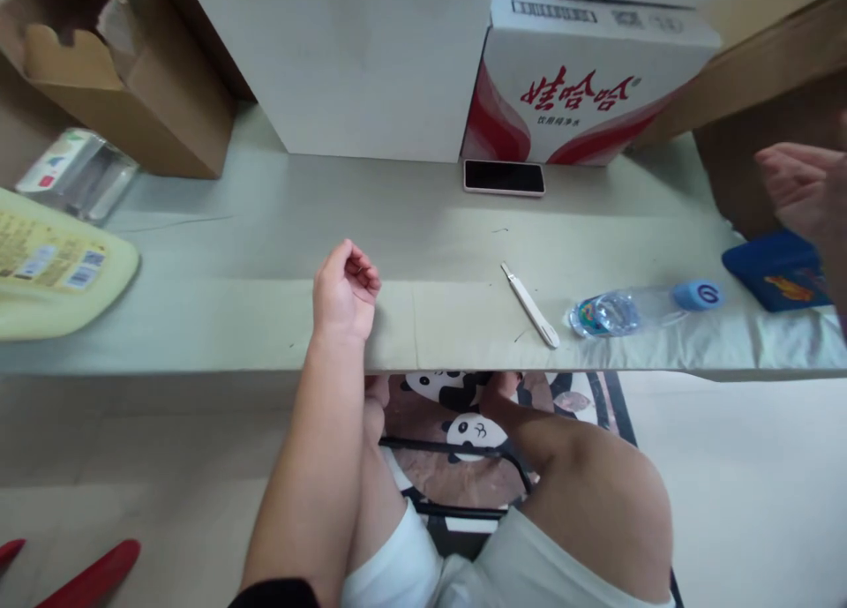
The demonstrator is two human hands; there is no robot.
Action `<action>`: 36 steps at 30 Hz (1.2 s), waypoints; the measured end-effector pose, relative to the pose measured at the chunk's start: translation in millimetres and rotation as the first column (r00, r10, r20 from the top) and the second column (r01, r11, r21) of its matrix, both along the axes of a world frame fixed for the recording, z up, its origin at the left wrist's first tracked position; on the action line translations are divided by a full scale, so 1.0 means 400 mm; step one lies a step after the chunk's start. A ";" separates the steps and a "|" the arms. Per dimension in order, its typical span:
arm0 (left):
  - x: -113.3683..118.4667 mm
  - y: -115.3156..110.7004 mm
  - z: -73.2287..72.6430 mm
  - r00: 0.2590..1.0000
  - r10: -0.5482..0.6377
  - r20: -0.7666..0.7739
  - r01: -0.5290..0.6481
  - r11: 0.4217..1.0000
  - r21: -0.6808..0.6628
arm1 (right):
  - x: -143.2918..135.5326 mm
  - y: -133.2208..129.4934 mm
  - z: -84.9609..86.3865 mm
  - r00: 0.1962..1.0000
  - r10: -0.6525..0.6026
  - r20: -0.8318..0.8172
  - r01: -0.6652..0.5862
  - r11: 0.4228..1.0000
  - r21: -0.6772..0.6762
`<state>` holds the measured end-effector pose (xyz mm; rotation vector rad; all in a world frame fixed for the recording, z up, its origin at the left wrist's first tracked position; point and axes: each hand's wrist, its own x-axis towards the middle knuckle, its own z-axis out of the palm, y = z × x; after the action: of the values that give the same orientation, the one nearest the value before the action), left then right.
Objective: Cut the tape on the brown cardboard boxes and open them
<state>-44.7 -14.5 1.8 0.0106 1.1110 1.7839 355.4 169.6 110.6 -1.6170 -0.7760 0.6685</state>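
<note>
"Since I have only the head view to run this from, where are the two hands?"

"I see the left hand (348, 295) resting by the table's (423, 237) front edge, palm turned up, fingers loosely curled: neither spread nor pinching anything that shows. The right hand (800, 184) is at the far right, cut by the frame, its fingers drawn together. I can't tell whether they pinch anything."

"And the thing nearest it?"

"The blue pouch (760, 273), at the table's right end, just past the capped end of the bottle (615, 312). The right forearm overlaps it from my view, so I can't say whether they touch."

"How would I work well over there?"

"I'd keep the wrist high, so the forearm doesn't drag the pouch toward the edge. I'd also come in from above: the bottle lies on its side and could roll if nudged."

"Anything for the left?"

"I'd leave it where it is, near nothing sharp. The white tool (529, 304), perhaps a knife, lies between it and the bottle, narrow tip toward the phone (504, 177). If I needed that, I'd pick it up by the broad end."
</note>
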 end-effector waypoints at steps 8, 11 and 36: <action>-0.024 -0.046 0.013 0.999 -0.004 0.045 0.001 0.997 0.072 | -0.129 -0.149 0.047 0.999 -0.012 0.037 0.020 0.977 -0.211; -0.049 -0.084 0.009 0.998 0.049 0.032 -0.052 0.992 0.113 | -0.213 -0.198 0.091 0.995 0.073 0.075 -0.053 0.970 -0.238; -0.225 -0.156 0.027 0.909 0.165 0.383 -0.195 0.980 0.042 | -1.538 -0.186 -0.070 -0.255 0.584 0.770 -0.854 0.237 -0.463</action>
<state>-134.7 -76.9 12.5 -0.3862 0.7799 1.8915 -259.8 95.2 82.5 -0.8390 -2.8145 0.3556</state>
